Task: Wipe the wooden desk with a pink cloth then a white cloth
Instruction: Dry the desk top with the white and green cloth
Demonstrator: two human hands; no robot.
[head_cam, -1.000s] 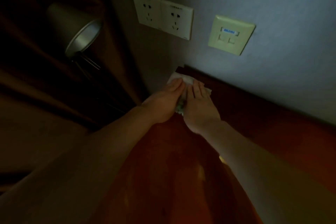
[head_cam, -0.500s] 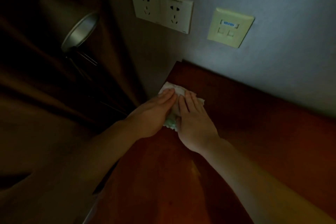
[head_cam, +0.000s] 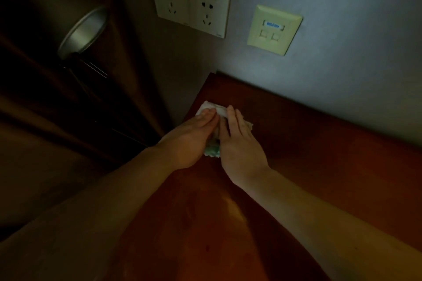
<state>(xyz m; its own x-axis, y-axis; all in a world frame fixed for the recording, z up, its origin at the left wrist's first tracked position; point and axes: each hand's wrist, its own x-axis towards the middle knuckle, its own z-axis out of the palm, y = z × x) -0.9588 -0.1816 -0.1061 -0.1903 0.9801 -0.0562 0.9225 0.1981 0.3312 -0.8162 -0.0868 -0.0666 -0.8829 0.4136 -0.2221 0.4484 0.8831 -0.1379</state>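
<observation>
At the far left hang dark brown curtain folds (head_cam: pixel 57 121), and in front of them a lamp with a round, dull metal-rimmed shade (head_cam: pixel 83 32) stands in shadow. To its right, two cream rectangular power sockets (head_cam: pixel 190 5) sit side by side on the grey-blue wall (head_cam: pixel 342 41). Below them, the left hand (head_cam: pixel 189 139) lies palm down with its fingers straight and together, pressing flat on the left part of a crumpled white cloth (head_cam: pixel 207 105). The cloth lies on the reddish-brown wooden desk (head_cam: pixel 319 162), close to the desk's left edge and a little short of its far left corner by the wall. Its white far end shows beyond both sets of fingertips, a pale greenish near edge shows in the gap between the two palms, and a small corner sticks out to the right. The right hand (head_cam: pixel 239 143) lies just beside the left, also palm down with fingers extended and slightly spread, pressing on the right part of the cloth; neither hand curls around it. Further right on the wall is a cream square data-port plate (head_cam: pixel 274 29) with a small blue label, too blurred to read.
</observation>
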